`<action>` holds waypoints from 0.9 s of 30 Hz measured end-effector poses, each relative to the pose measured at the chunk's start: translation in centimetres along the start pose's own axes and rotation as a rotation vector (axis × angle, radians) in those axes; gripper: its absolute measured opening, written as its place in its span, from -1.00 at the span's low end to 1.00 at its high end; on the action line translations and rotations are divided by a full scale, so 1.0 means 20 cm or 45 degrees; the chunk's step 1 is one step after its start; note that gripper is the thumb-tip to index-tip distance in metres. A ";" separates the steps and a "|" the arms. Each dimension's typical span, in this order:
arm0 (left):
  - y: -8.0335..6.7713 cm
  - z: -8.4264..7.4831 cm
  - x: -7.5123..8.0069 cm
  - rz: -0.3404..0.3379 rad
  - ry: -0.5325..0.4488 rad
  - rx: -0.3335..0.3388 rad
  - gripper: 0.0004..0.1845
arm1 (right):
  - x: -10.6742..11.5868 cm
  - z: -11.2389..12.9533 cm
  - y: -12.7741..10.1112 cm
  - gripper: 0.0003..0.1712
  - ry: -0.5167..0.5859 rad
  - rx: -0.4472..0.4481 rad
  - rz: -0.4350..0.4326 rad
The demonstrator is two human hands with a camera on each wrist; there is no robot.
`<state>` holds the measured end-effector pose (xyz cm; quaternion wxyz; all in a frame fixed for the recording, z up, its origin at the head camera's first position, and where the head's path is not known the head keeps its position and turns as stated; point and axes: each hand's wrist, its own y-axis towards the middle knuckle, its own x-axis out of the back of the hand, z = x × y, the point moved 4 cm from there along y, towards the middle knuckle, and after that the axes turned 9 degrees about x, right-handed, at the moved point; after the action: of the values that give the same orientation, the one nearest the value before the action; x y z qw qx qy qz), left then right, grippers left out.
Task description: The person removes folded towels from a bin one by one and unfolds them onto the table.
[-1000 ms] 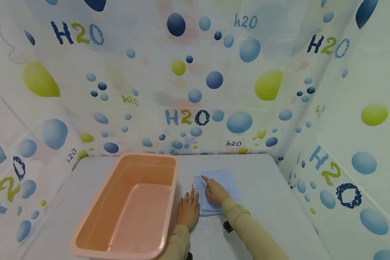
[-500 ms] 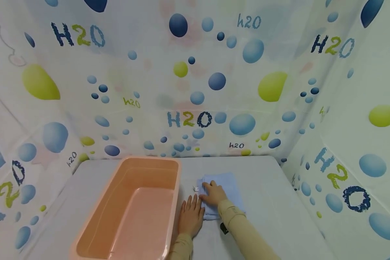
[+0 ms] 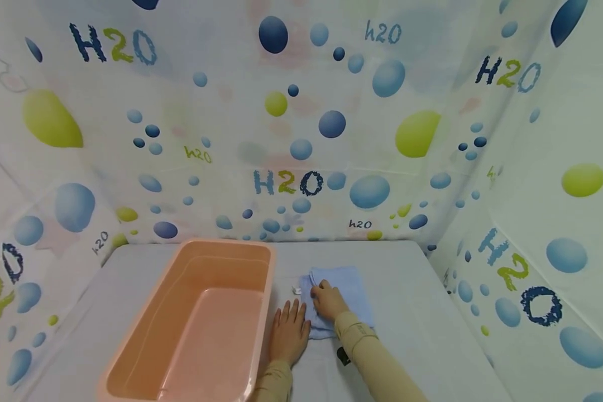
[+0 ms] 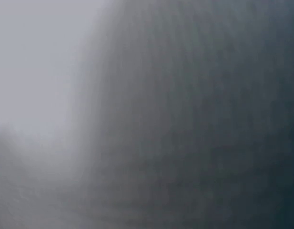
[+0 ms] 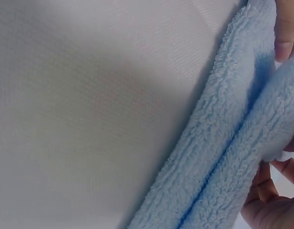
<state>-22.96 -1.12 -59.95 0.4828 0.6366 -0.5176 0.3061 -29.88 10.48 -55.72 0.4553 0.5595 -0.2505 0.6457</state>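
A folded light blue towel (image 3: 352, 293) lies on the table, with a small white tag (image 3: 296, 290) sticking out at its left side. My left hand (image 3: 288, 330) rests flat with fingers straight, its fingertips beside the towel's left edge. On the towel's left part, my right hand (image 3: 329, 302) has its fingers curled and pinches the cloth. From the right wrist, the fluffy towel (image 5: 204, 143) shows two layers parted by a dark blue crease, with fingertips (image 5: 284, 40) against it. The left wrist view is only a grey blur.
A peach plastic basin (image 3: 270, 268) stands close along the left hand and forearm. White cloth covers the table (image 3: 422, 335). Printed curtains (image 3: 221, 111) enclose the back and both sides.
My right hand's index finger, stretched over the towel before, has curled in, and the hand has drawn slightly nearer to grip the cloth. The left hand stays flat, hardly moved.
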 end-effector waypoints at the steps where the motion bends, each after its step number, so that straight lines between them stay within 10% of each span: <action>1: 0.01 0.00 0.00 -0.014 0.001 -0.005 -0.53 | 0.00 0.00 0.00 -0.90 -0.001 -0.005 -0.017; 19: 0.01 -0.01 0.02 -0.049 -0.073 0.007 -0.55 | 0.14 -0.11 -0.01 -0.44 0.388 -0.061 0.096; 27: 0.00 -0.01 0.01 -0.003 -0.088 0.033 -0.54 | 0.32 -0.23 -0.07 -0.40 0.309 -0.034 0.138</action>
<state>-22.86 -1.10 -59.74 0.4566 0.6536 -0.5293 0.2901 -30.74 16.89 -51.09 0.4539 0.4568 -0.2320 0.7290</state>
